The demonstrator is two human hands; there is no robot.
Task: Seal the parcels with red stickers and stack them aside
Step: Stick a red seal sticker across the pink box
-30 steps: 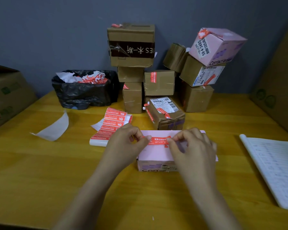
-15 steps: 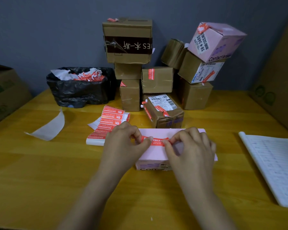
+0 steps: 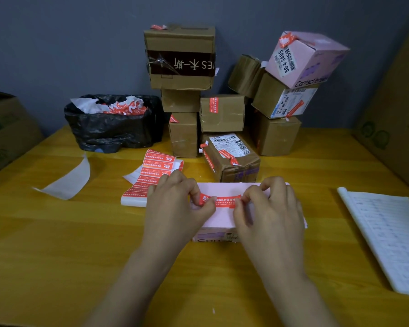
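Note:
A flat pink parcel [image 3: 222, 215] lies on the wooden table [image 3: 57, 256] in front of me. Just above its top, a red sticker [image 3: 222, 201] is stretched between my hands. My left hand [image 3: 177, 206] pinches the sticker's left end and my right hand [image 3: 269, 208] pinches its right end. The sticker sags slightly in the middle, and I cannot tell whether it touches the parcel. A strip of red stickers [image 3: 155, 175] on white backing lies to the left of the parcel. Sealed parcels are stacked at the back [image 3: 180, 57].
A black bin bag [image 3: 113, 128] with torn backing sits back left. Loose white backing paper [image 3: 69, 180] lies on the left. A notebook [image 3: 387, 234] lies on the right. A brown parcel [image 3: 232, 159] stands just behind the pink one. Large cartons flank both table sides.
Both hands have kept their pinch on the sticker over the pink parcel. The sticker now hangs a little lower and bows in the middle.

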